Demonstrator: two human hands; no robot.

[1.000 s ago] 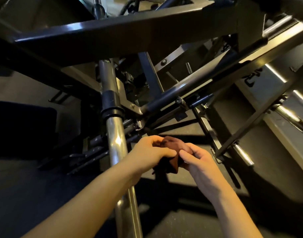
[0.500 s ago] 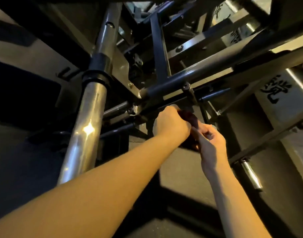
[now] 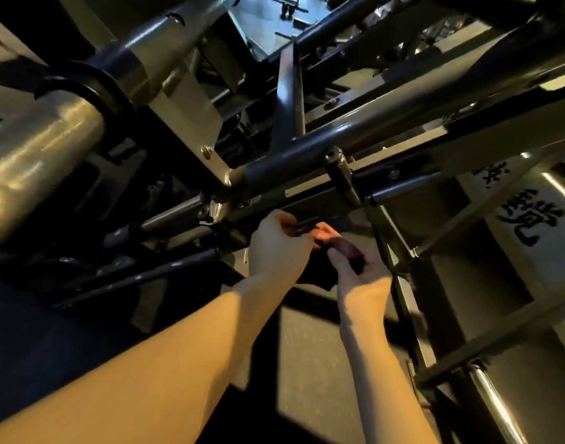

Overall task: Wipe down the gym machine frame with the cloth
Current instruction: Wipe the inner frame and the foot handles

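A: Where is the cloth kept, and why there?

B: The dark reddish-brown bunched cloth [image 3: 326,234] is held just below the dark round steel crossbar of the gym machine frame [image 3: 306,149], between both hands. It is probably being gathered into a pad before being pressed to that bar.

A: Fingers?

B: An upper edge appears to be pinched by the curled fingers of the left hand [image 3: 276,248]. The lower bunch is gripped by the right hand [image 3: 361,277], fingers curled round it. No contact with the crossbar is seen.

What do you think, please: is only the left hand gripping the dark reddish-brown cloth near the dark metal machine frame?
Not quite: the head view shows both the left hand and the right hand gripping the dark reddish-brown cloth near the dark metal machine frame.
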